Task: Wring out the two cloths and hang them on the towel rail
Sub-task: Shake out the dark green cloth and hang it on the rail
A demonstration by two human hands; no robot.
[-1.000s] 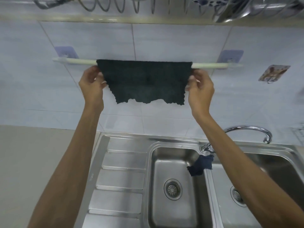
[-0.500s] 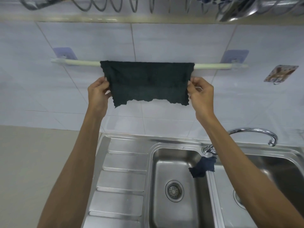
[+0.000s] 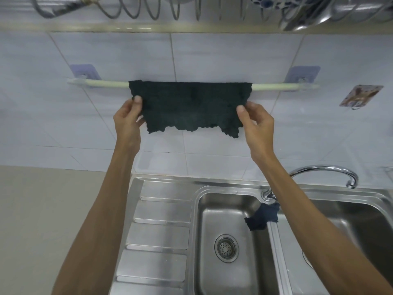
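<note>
A dark green cloth (image 3: 189, 105) hangs spread over the pale towel rail (image 3: 106, 84) on the tiled wall. My left hand (image 3: 127, 120) pinches the cloth's left edge between thumb and fingers. My right hand (image 3: 257, 122) pinches its right edge the same way. A second, dark blue cloth (image 3: 262, 219) lies crumpled over the divider between the two sink basins, below the tap base and partly behind my right forearm.
A steel double sink (image 3: 212, 192) with a ribbed drainboard (image 3: 157, 231) sits below. The curved tap (image 3: 325, 170) arches to the right. A dish rack (image 3: 191, 9) with metal ware hangs overhead. A small picture hook (image 3: 360, 95) sticks to the wall at right.
Both hands have slid down the cloth's side edges, from near the rail to about mid-height. The cloth stays draped on the rail.
</note>
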